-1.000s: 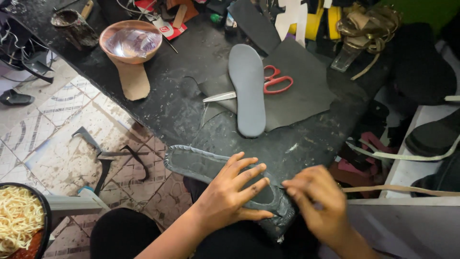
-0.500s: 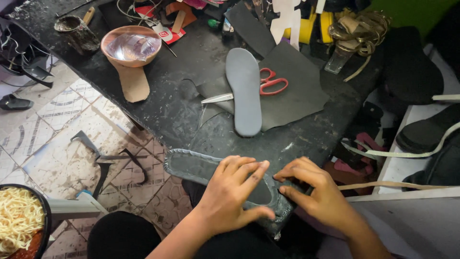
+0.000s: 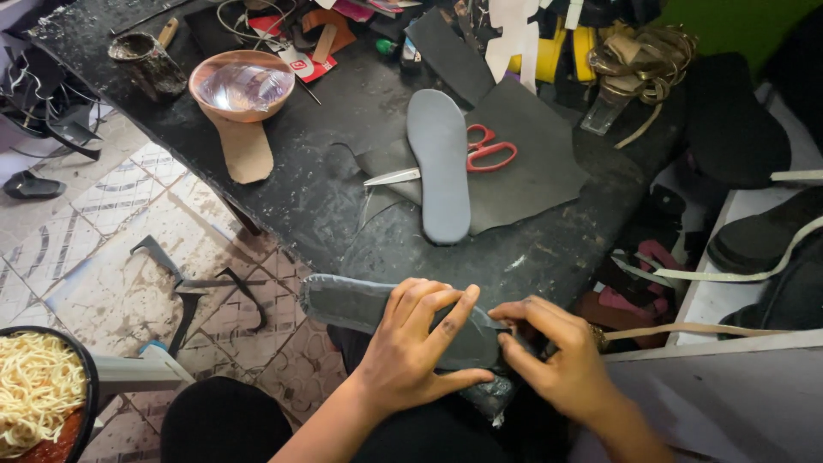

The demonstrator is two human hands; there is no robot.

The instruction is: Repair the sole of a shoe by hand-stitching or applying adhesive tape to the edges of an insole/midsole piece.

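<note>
Since a moment ago the right hand [image 3: 561,364] has slid in closer to the left hand [image 3: 420,347], and its fingertips now pinch the end of the grey insole [image 3: 360,304] where before they sat further out. The left hand has hardly shifted: it lies flat and spread across the insole, pressing it down over the person's lap, just below the near edge of the worktop [image 3: 317,197]. Neither hand is closed round the piece; the left is open and flat, the right narrowed to a pinch.

The worktop's near edge runs slantwise above the hands, with tiled floor [image 3: 129,257] open to the left of it. A second grey insole [image 3: 439,163] lies on a dark sheet [image 3: 531,171], well apart from the hands, with red-handled scissors [image 3: 480,154] tucked partly under it.

Further back a pinkish bowl [image 3: 243,84] stands on a tan sole-shaped cutout [image 3: 244,153]. Behind it lies a small red and white card [image 3: 296,62], flat and rectangular. At the lower left a dark bowl of noodles [image 3: 34,394] sits beside the person's knee.
</note>
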